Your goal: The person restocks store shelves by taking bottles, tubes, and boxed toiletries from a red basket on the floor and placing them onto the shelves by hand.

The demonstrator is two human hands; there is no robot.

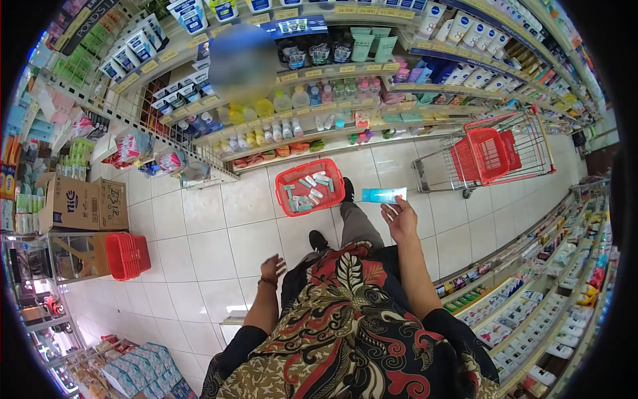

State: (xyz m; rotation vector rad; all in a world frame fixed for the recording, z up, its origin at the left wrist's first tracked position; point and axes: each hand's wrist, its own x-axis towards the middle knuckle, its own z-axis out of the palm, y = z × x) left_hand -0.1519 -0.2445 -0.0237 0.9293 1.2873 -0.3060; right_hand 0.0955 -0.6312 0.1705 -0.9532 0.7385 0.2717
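Observation:
A light blue tube (384, 195) is held out over the floor by my right hand (400, 218), its fingers at the tube's right end. My left hand (272, 268) hangs beside my body with its fingers partly curled; whether anything is in it is too small to tell. On the tiled floor in front of my feet stands a red basket (284, 205). Several small white and pale green packages (316, 193) lie loose in it. The basket is to the left of the blue tube, and neither hand touches it.
Shelves (345, 68) of bottles and tubes run along the front. A shopping cart (531, 154) with red baskets stands at the right. Stacked red baskets (127, 257) and cardboard boxes (76, 205) are at the left. More shelves (512, 312) curve behind my right arm.

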